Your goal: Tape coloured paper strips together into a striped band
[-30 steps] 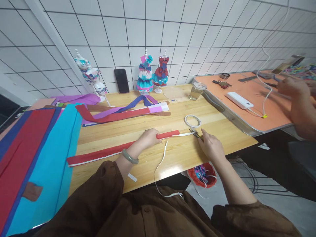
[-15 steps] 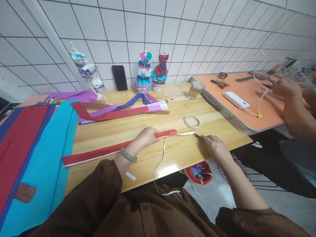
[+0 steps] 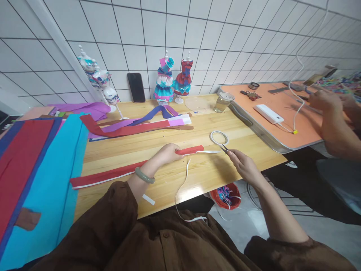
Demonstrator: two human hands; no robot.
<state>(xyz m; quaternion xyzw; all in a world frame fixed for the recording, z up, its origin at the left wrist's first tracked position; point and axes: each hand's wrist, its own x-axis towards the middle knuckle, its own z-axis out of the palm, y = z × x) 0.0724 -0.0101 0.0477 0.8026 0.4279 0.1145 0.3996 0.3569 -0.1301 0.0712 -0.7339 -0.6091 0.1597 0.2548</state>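
Note:
A long red strip (image 3: 108, 174) with a white lower edge lies across the wooden table. My left hand (image 3: 168, 153) is closed on it near its right end. A thin white ribbon (image 3: 210, 151) extends right from that end. My right hand (image 3: 241, 162) holds small dark scissors (image 3: 225, 149), their blades spread a little, just beside the white tape ring (image 3: 219, 138). A loose white strip (image 3: 184, 180) hangs from the tabletop over the front edge onto my clothing.
Turquoise fabric (image 3: 72, 180) covers the left side. Behind are more strips, a phone (image 3: 136, 87), doll-sized dresses (image 3: 183, 79) and a cup (image 3: 223, 102). A red basket (image 3: 232, 196) sits below the front edge. At right, another person's hands work over an orange table (image 3: 304, 130).
My right hand with the scissors has moved up and left, toward the tape ring. The loose white strip now lies apart from the red strip's end. My left hand has shifted slightly.

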